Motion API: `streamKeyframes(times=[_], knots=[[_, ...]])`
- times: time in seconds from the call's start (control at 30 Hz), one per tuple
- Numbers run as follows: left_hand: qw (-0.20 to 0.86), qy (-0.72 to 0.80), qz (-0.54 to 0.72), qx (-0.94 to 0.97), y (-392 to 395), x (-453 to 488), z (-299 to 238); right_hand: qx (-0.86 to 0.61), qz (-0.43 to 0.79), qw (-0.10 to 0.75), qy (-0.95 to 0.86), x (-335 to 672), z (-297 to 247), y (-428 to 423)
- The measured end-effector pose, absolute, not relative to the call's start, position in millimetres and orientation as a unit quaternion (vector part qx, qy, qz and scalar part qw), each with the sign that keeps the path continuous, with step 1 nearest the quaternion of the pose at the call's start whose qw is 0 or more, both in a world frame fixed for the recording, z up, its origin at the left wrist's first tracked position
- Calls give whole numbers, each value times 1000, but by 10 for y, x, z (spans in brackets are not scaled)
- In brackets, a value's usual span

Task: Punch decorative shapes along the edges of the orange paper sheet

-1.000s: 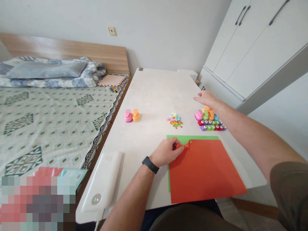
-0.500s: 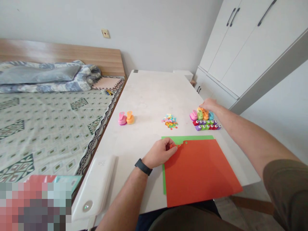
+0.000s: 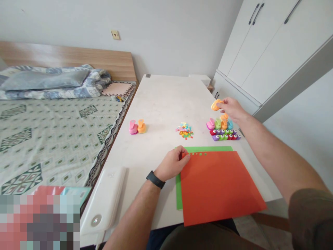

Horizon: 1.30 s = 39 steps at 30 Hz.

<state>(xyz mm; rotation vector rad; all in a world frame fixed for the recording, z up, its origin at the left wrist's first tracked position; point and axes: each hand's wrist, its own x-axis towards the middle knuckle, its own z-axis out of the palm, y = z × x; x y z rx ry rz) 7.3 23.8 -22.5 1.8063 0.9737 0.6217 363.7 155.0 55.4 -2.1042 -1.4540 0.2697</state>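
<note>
My right hand is closed round an orange craft punch, lifted above the far right of the table. Below it stand several larger punches in pink, green, orange and blue, with rows of small punches in front. My left hand pinches the upper left corner of a red paper sheet, whose top edge has a row of punched holes. Under the red sheet lies a green sheet, showing along the top and left. A small pile of colourful paper cut-outs lies beyond the sheets.
A pink punch and an orange punch stand together on the left of the white table. A long white device lies along the left edge. Left is a bed; cabinets rise at the right.
My right hand has lifted the orange punch up from the group of punches. The red sheet's upper left corner now lies flatter, with more of its punched holes showing under my left hand.
</note>
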Motion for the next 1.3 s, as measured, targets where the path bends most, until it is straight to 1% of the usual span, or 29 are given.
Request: streamKeyframes(times=[0.03,0.07,0.1,0.17,0.23,0.3,0.5,0.7,1.07,1.3], knots=[[476,405,262,735,243,75,-229,-734,179,364,-545,3561,554,1444],[474,413,269,730,250,78,-235,-677,252,427,-544,3483,544,1327],[471,422,277,723,256,80,-242,-623,314,470,-541,3405,526,1204],[466,438,291,711,266,84,-252,-554,406,495,-532,3251,481,957],[463,449,300,702,273,87,-249,-519,477,490,-513,3116,439,744],[464,456,303,696,273,89,-231,-504,519,475,-500,3018,397,599],[471,458,304,690,268,99,-199,-487,563,435,-508,2986,161,500],[470,456,304,692,293,103,-263,-498,555,416,-520,3096,-72,432],[467,473,278,694,289,116,-224,-495,576,384,-525,3199,-106,404],[467,477,283,688,293,121,-210,-489,581,382,-526,3188,-97,391]])
